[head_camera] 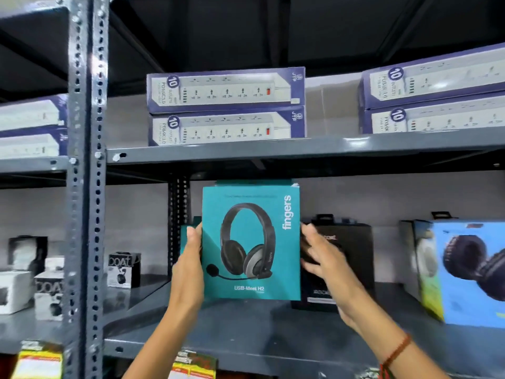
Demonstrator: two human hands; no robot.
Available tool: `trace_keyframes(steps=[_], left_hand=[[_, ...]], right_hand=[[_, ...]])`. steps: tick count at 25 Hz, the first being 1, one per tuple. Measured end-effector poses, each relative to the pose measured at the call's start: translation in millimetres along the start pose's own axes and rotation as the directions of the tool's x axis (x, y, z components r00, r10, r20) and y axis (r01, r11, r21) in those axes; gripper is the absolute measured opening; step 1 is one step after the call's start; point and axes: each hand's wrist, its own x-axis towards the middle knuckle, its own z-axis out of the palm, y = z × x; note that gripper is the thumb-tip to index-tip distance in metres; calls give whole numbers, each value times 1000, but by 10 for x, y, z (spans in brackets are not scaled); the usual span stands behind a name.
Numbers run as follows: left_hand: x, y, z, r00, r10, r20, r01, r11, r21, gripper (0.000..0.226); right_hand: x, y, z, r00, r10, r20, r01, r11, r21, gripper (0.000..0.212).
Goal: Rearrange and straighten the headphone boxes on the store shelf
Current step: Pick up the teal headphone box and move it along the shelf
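Teal headphone box [250, 242] is gripped by left hand [188, 266], right hand [319, 258] open beside it; I'd square it flush against the black box [352, 255].

Looking like an electronics shop. Showing grey metal shelves [273, 150] stacked with boxed power strips [224, 90], headphone boxes [251, 242] and price tags [191, 365].

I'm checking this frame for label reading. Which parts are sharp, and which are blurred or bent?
Head view: the teal headphone box is sharp, its print readable; the right hand is smeared by motion, while the left hand looks crisper; the blue box at the right edge is soft; the upper shelf edge tilts from wide-angle distortion.
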Motion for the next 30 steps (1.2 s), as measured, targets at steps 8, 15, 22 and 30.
trace_keyframes(steps=[8,15,22,30], left_hand=[[851,-836,-821,991,-129,-28,129,992,10,97],[1238,-1308,-1043,948,-313,50,314,949,-8,87],[1334,-1517,-1098,958,-287,8,286,955,77,116],[1132,-559,-37,954,283,-98,-262,947,184,74]], right_hand=[[711,752,975,946,208,249,-209,978,-21,68],[1032,1312,1245,903,299,310,-274,954,-123,95],[1092,1421,1192,891,312,330,-256,945,-203,94],[1002,590,398,996,39,78,-28,990,-136,88]])
